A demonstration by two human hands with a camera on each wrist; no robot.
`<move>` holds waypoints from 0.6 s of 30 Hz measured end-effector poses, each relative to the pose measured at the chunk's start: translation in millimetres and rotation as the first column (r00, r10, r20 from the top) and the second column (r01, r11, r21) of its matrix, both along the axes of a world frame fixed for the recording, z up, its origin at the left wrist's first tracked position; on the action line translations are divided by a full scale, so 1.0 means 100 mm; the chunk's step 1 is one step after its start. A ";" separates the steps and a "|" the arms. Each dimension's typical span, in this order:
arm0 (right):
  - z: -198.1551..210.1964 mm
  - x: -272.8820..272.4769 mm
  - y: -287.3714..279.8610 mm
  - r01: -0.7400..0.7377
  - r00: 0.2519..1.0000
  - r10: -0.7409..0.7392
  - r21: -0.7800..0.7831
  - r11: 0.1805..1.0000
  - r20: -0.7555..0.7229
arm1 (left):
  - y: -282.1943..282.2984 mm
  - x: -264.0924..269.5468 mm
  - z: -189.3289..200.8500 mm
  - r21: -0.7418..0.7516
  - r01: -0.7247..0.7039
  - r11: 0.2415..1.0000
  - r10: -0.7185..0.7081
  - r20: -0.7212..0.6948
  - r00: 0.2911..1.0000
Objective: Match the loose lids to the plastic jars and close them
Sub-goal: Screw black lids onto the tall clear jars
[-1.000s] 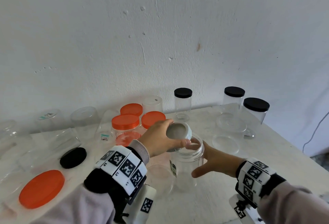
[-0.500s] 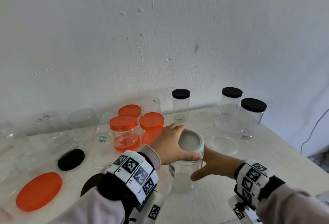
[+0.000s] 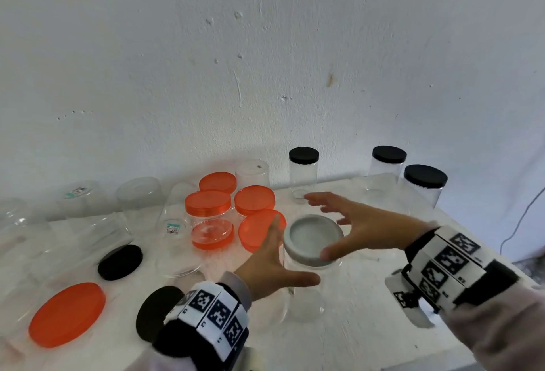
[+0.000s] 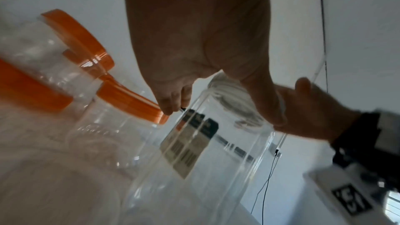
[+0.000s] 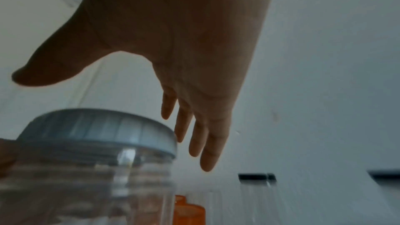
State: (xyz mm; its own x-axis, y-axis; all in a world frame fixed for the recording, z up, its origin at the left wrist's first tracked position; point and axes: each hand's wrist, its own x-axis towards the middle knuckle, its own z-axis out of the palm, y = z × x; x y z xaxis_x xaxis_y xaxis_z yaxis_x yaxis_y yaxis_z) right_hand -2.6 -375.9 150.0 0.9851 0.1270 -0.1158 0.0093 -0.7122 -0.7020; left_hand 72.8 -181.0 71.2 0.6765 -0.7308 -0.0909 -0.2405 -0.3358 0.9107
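Observation:
A clear plastic jar (image 3: 303, 297) stands upright at the table's middle with a grey lid (image 3: 314, 238) sitting on its mouth. My left hand (image 3: 271, 264) is against the jar's left side, fingers straight and pointing up, thumb reaching across the jar's front. In the left wrist view the labelled jar (image 4: 205, 151) lies between the left hand's (image 4: 194, 40) thumb and fingers. My right hand (image 3: 362, 223) hovers spread over the lid's right side, thumb near the front rim. In the right wrist view the right hand's (image 5: 173, 40) fingers hang beside the grey lid (image 5: 97, 131), holding nothing.
An orange-lidded jar (image 3: 208, 217) and loose orange lids (image 3: 261, 229) sit just left of the jar. Another orange lid (image 3: 66, 313) and two black lids (image 3: 120, 261) lie front left. Black-lidded jars (image 3: 424, 185) stand at the back right. Several clear jars crowd the left.
My left hand set the grey lid on the jar, let go and dropped to the jar's left side. My right hand left the jar's body and rose over the lid, fingers spread.

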 end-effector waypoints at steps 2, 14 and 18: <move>0.12 0.08 0.12 -0.077 0.997 0.072 -0.210 0.975 -0.030 | -0.02 -0.02 -0.09 -0.026 0.019 0.999 -0.019 -0.013 1.000; 0.33 0.27 0.38 -0.273 0.956 0.144 -0.592 0.758 -0.256 | -0.01 -0.02 -0.23 -0.060 0.028 0.998 -0.023 0.076 0.997; 0.31 0.27 0.36 -0.276 0.956 0.159 -0.569 0.774 -0.248 | -0.02 -0.02 -0.24 -0.048 0.031 0.998 -0.027 0.076 0.997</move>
